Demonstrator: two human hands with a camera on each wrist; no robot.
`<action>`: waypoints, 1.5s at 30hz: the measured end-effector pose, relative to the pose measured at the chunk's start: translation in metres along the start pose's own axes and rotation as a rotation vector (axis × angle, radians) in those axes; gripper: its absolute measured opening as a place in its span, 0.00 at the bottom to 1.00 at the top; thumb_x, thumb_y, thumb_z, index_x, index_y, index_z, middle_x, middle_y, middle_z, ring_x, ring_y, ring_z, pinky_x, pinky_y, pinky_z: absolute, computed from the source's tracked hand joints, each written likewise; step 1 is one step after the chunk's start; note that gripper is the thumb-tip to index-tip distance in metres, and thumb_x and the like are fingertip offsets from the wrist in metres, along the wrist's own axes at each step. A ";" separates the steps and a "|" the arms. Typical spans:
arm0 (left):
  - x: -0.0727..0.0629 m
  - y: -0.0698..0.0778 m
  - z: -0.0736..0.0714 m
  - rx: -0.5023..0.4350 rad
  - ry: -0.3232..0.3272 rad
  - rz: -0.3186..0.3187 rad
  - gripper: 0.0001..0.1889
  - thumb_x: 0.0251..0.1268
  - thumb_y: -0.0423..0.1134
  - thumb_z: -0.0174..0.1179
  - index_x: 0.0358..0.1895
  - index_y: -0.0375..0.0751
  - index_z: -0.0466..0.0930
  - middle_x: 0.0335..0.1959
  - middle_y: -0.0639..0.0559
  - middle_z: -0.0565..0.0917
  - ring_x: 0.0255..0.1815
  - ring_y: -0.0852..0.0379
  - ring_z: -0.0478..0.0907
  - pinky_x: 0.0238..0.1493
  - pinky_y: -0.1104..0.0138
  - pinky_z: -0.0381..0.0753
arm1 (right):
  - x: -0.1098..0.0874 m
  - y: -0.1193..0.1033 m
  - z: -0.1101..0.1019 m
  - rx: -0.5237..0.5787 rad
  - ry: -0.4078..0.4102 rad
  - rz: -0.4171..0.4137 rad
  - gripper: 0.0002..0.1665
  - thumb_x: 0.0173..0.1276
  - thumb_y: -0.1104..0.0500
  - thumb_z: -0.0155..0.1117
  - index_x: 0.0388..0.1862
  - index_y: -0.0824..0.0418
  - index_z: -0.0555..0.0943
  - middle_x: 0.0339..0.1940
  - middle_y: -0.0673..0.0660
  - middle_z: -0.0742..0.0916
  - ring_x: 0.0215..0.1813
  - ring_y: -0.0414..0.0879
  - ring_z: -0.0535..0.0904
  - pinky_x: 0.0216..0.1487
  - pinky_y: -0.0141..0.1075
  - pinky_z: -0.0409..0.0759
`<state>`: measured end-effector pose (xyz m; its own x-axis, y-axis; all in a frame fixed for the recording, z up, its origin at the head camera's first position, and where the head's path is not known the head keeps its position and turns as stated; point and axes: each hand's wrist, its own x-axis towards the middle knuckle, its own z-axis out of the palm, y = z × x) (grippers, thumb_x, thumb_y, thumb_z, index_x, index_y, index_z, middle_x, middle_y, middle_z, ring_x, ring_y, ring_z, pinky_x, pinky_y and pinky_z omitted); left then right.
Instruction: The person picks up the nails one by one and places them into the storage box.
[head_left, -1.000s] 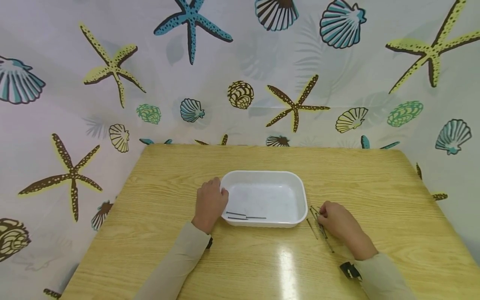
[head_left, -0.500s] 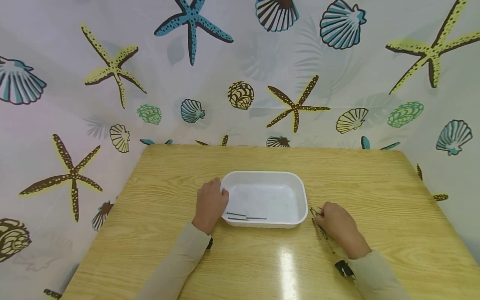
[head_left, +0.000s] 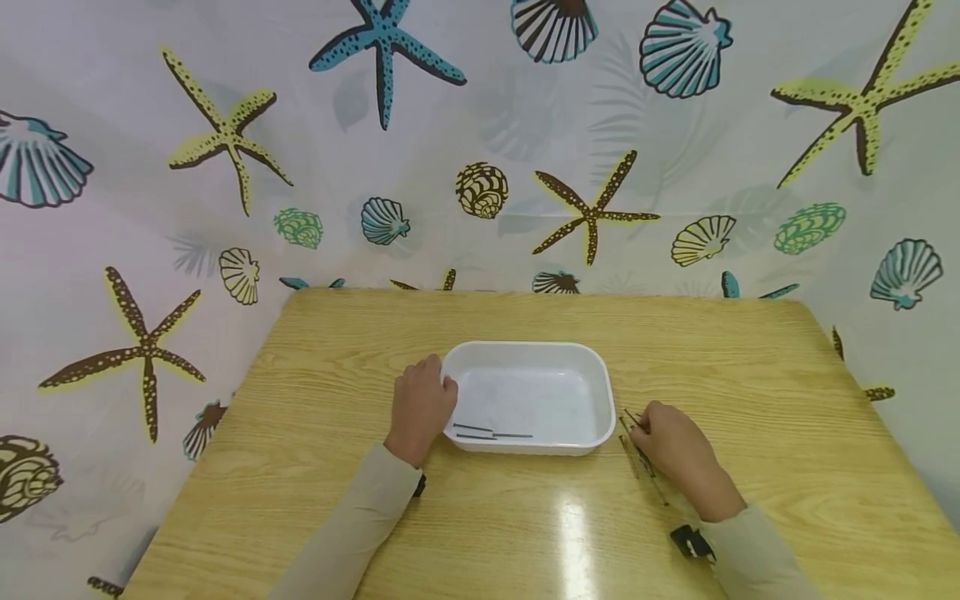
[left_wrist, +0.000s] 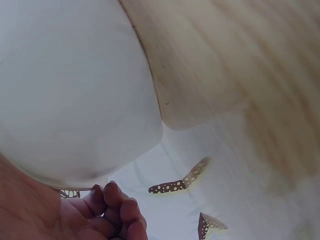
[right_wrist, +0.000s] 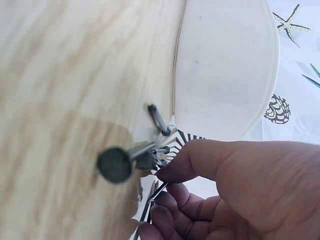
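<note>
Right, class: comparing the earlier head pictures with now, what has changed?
The right hand has swung slightly left at the wrist, and a loose nail has shifted a little right, toward the other nails. No new grasp or release is clear. The left hand, white tray and nails inside it stayed as they were.

We see a wood-grain table [head_left: 510, 508], yellow-brown w/ rounded far corners. Behind the table & along its L and R sides we note a whitish wall covering [head_left: 450, 142], printed w/ scallop shells [head_left: 684, 52], a blue starfish [head_left: 383, 35] high above the table's far edge, a brown starfish [head_left: 146, 342] to its L, a yellow starfish [head_left: 864, 104] above its R far corner. On the table's nr part, a bright streak of reflected light [head_left: 574, 542].
</note>
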<state>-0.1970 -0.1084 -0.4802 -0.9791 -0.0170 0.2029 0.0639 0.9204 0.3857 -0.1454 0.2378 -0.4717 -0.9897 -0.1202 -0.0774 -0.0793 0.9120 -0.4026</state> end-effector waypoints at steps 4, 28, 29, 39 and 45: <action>0.001 -0.001 0.001 0.000 -0.003 0.003 0.11 0.63 0.41 0.51 0.40 0.36 0.74 0.29 0.47 0.77 0.32 0.49 0.73 0.37 0.56 0.70 | 0.001 0.001 0.001 0.010 0.000 0.025 0.10 0.60 0.59 0.60 0.30 0.65 0.74 0.25 0.55 0.77 0.26 0.47 0.71 0.28 0.42 0.71; 0.001 -0.002 0.001 -0.001 0.002 0.009 0.11 0.63 0.41 0.51 0.40 0.35 0.74 0.30 0.46 0.77 0.34 0.48 0.74 0.38 0.55 0.70 | 0.007 0.003 0.001 0.107 0.111 0.005 0.11 0.66 0.59 0.55 0.38 0.66 0.79 0.32 0.57 0.83 0.34 0.49 0.79 0.34 0.44 0.76; 0.001 -0.002 0.001 -0.001 0.001 0.008 0.11 0.63 0.41 0.51 0.40 0.35 0.75 0.30 0.46 0.78 0.34 0.48 0.74 0.38 0.55 0.70 | 0.007 0.002 0.001 0.111 0.115 0.003 0.11 0.66 0.59 0.55 0.38 0.66 0.79 0.32 0.57 0.83 0.34 0.49 0.79 0.34 0.44 0.76; 0.001 0.000 0.000 0.009 -0.006 0.000 0.12 0.63 0.41 0.53 0.41 0.35 0.74 0.30 0.46 0.78 0.35 0.48 0.74 0.39 0.55 0.71 | 0.005 0.000 -0.004 0.141 0.192 -0.036 0.10 0.67 0.60 0.56 0.38 0.67 0.79 0.32 0.57 0.82 0.35 0.50 0.78 0.36 0.45 0.76; 0.000 0.001 -0.001 0.016 0.005 0.014 0.11 0.62 0.41 0.52 0.39 0.35 0.74 0.29 0.45 0.77 0.34 0.47 0.74 0.37 0.54 0.71 | 0.002 0.000 -0.011 0.160 0.236 -0.059 0.11 0.68 0.59 0.55 0.40 0.67 0.79 0.33 0.58 0.82 0.36 0.50 0.78 0.36 0.44 0.76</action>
<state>-0.1967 -0.1080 -0.4793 -0.9771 -0.0061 0.2127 0.0744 0.9267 0.3685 -0.1485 0.2420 -0.4624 -0.9858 -0.0597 0.1569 -0.1362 0.8306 -0.5400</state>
